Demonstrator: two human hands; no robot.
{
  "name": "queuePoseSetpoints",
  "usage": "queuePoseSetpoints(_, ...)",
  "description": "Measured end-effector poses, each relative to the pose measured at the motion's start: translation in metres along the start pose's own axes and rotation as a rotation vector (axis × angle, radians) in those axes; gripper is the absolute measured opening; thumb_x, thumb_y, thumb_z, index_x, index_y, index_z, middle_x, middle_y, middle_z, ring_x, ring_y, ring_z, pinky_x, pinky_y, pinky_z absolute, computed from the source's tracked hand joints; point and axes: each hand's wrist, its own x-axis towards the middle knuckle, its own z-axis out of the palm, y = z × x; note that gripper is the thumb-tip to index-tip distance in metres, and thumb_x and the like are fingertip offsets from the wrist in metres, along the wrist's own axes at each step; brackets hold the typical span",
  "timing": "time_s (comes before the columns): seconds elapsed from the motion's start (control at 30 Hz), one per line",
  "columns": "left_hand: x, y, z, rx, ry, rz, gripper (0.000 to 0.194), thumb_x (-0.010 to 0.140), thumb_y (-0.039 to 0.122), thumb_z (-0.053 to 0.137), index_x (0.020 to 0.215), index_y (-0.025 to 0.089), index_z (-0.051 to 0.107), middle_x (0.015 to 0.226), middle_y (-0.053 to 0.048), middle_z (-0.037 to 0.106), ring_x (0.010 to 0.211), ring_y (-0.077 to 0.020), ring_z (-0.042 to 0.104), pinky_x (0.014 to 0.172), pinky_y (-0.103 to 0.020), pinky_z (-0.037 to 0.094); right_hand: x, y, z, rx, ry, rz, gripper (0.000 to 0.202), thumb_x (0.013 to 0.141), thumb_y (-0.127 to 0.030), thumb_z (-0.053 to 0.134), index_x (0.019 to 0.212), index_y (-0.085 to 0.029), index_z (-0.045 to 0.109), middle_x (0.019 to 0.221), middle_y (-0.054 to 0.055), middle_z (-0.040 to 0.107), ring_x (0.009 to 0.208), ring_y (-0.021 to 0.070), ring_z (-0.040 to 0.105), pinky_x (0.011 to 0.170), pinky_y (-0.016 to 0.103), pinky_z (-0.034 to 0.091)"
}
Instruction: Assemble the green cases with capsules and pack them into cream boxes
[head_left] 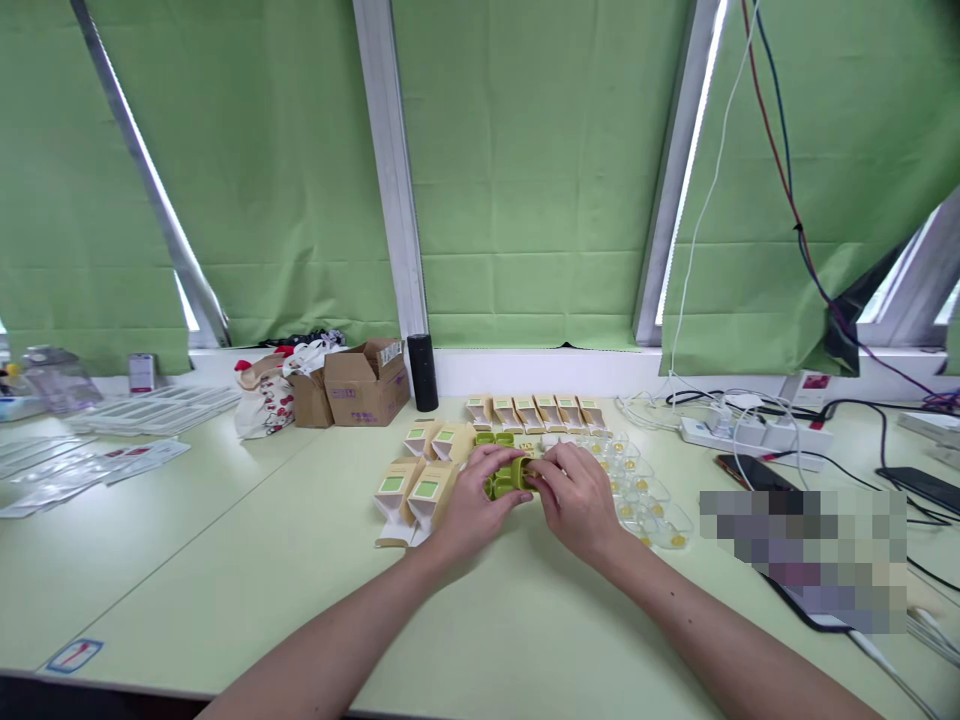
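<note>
Near the middle of the table, my left hand [478, 497] is closed around a small olive-green container [520, 473]. The fingertips of my right hand [576, 492] are pinched at the container's right side; whatever they hold is too small to make out. More green containers [495, 439] sit just behind and beneath my left fingers. Small open cream boxes with green squares [427, 489] stand left of my left hand, and a row of similar boxes [526, 413] stands at the back. Right of my right hand lie several clear plastic pieces with yellow centres [643, 486].
A cardboard box [367, 384], a black cylinder [423, 373] and a patterned bag [264, 400] stand at the back left. White trays [161, 408] lie further left. Power strips [750, 436], cables and phones [757, 474] occupy the right side.
</note>
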Motion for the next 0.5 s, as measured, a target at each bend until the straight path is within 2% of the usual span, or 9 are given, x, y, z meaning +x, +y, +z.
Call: queuePoseSetpoints(0.5,-0.0006,0.0,0.0005,0.011,-0.009,0.036,0.044,0.081,0.013,0.084,0.121,0.03,0.077,0.127,-0.007,0.063,0.122,-0.0261,0.063,0.109,-0.045,0.054,0.0006,-0.0023,0.0011,0.034,-0.003,-0.025,0.018,0.103,-0.013,0.057,0.093,-0.019,0.07,0.08,0.005,0.061,0.075,0.0202,0.052,0.065,0.034,0.037)
